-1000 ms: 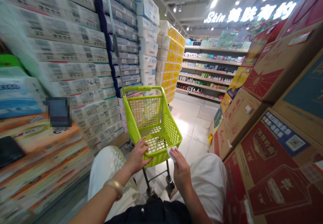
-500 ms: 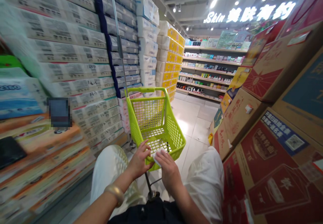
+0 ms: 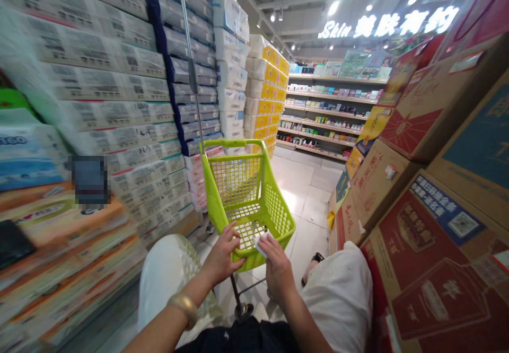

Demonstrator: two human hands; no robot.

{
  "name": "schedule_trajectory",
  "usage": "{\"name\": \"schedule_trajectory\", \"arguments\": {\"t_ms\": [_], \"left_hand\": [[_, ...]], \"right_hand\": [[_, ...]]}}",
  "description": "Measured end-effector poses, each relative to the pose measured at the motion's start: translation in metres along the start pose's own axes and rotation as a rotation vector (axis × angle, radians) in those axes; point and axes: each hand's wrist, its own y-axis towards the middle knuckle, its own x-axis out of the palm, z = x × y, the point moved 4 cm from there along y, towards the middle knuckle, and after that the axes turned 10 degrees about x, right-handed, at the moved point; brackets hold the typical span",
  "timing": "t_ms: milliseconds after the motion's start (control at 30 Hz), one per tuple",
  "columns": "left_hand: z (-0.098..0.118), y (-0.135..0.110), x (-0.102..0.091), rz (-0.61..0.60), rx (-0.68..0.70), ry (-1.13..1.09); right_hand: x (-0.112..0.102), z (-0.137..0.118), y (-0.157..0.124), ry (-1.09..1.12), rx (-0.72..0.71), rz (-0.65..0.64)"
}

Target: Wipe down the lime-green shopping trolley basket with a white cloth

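Note:
A small lime-green shopping cart [image 3: 274, 212] stands in the aisle right in front of my knees. My left hand [image 3: 222, 257] grips the cart's near rim, fingers curled over the edge; a gold bangle [image 3: 183, 306] sits on that wrist. My right hand [image 3: 276, 268] presses a small white cloth or wipe [image 3: 260, 244] against the same rim, just right of the left hand. The basket looks empty. I appear seated or crouched, with white trousers on both sides.
Tall stacks of packaged tissue [image 3: 119, 104] wall the left side. Cardboard cartons [image 3: 429, 183] lean in on the right. A metal pole [image 3: 193, 72] rises behind the cart. Tiled floor [image 3: 302, 188] runs ahead to product shelves [image 3: 326, 114].
The right hand with the white wipe slid left along the cart rim, then back right a little. The cart shifted slightly to the right. My right knee swung outward.

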Motion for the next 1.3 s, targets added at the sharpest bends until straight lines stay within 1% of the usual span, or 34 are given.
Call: {"name": "schedule_trajectory", "arguments": {"t_ms": [67,200,300,367,433,500,533,567,600,700,733,767,800,833,933,967,1000,1033,1133,1167,1200,1233,1300], "left_hand": [[-0.002,0.001,0.001,-0.003,-0.005,0.002],[-0.005,0.005,0.002,-0.02,-0.002,0.0],[-0.007,0.009,0.003,-0.004,0.004,0.003],[-0.009,0.012,0.005,0.005,0.012,0.001],[-0.009,0.013,0.005,0.01,0.024,-0.001],[-0.009,0.013,0.005,0.015,0.037,0.001],[-0.009,0.013,0.004,0.017,0.039,0.001],[-0.008,0.013,0.004,0.016,0.04,0.0],[-0.008,0.012,0.004,0.014,0.039,-0.002],[-0.005,0.01,0.004,0.01,0.027,-0.009],[-0.004,0.009,0.004,0.012,0.023,-0.011],[-0.004,0.009,0.005,0.017,0.02,-0.012],[-0.003,0.008,0.005,0.024,0.017,-0.015],[-0.002,0.008,0.005,0.03,0.016,-0.017],[0.002,0.006,0.006,0.051,0.02,-0.027],[0.002,0.005,0.006,0.058,0.02,-0.029],[0.003,0.005,0.006,0.062,0.02,-0.031],[0.004,0.004,0.005,0.062,0.019,-0.034],[0.007,0.002,0.004,0.048,0.017,-0.035],[0.007,0.002,0.004,0.046,0.018,-0.032],[0.008,0.001,0.004,0.051,0.018,-0.028],[0.008,0.001,0.003,0.059,0.018,-0.024],[0.008,0.0,0.003,0.071,0.017,-0.02]], "right_hand": [[-0.004,0.009,0.003,-0.003,0.039,0.038],[-0.011,0.031,0.01,-0.036,0.073,0.061],[-0.019,0.043,0.013,-0.08,0.146,0.175],[-0.018,0.04,0.012,-0.093,0.163,0.218],[-0.008,0.027,0.009,-0.082,0.089,0.155],[0.005,0.013,0.006,-0.055,-0.044,0.013],[0.007,0.01,0.005,-0.048,-0.071,-0.018],[0.007,0.01,0.005,-0.047,-0.076,-0.017],[0.002,0.015,0.006,-0.052,-0.05,0.023],[-0.019,0.037,0.009,-0.094,0.108,0.246],[-0.024,0.041,0.009,-0.107,0.149,0.292],[-0.026,0.042,0.008,-0.113,0.165,0.309],[-0.024,0.038,0.007,-0.112,0.152,0.288],[-0.019,0.031,0.005,-0.104,0.11,0.235],[-0.002,0.005,-0.002,-0.068,-0.073,0.018],[0.0,0.001,-0.004,-0.063,-0.105,-0.021],[-0.002,0.002,-0.004,-0.064,-0.107,-0.024],[-0.008,0.007,-0.002,-0.071,-0.079,0.01],[-0.033,0.031,0.003,-0.114,0.077,0.214],[-0.039,0.036,0.004,-0.124,0.1,0.252],[-0.04,0.036,0.004,-0.129,0.1,0.257],[-0.038,0.033,0.003,-0.127,0.078,0.233],[-0.027,0.016,0.0,-0.111,-0.002,0.132]]}}
